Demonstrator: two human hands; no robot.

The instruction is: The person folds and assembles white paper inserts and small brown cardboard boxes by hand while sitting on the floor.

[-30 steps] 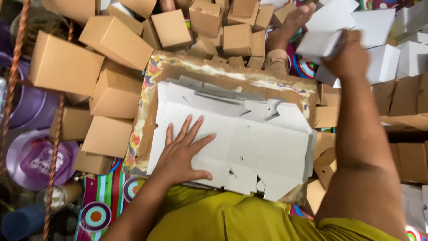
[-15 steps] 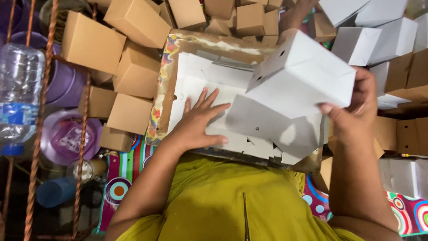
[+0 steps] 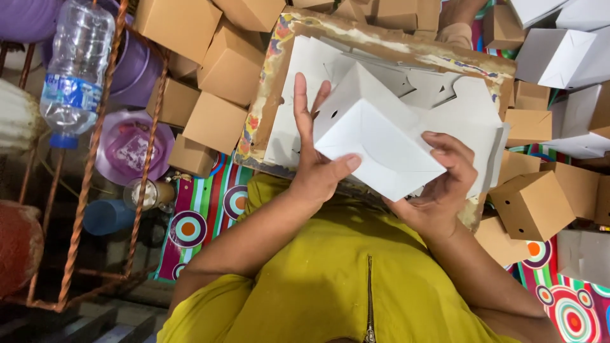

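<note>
left hand (image 3: 316,166) now off the flat sheets (image 3: 457,114), fingers open, thumb pressed on the white box (image 3: 375,136). box has come down over the board surface (image 3: 381,38), right hand (image 3: 445,190) curled under it. plastic bottle (image 3: 79,70) far left, brown boxes (image 3: 216,95) all around.

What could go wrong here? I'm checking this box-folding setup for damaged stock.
1. The white box is pinched between the left hand and right hand; a hard squeeze could dent its thin panels.
2. The flat white blanks lie loose on the worn board beneath the box, so they might crease or slide off.
3. Brown boxes crowd the board's edge and could be knocked.
</note>
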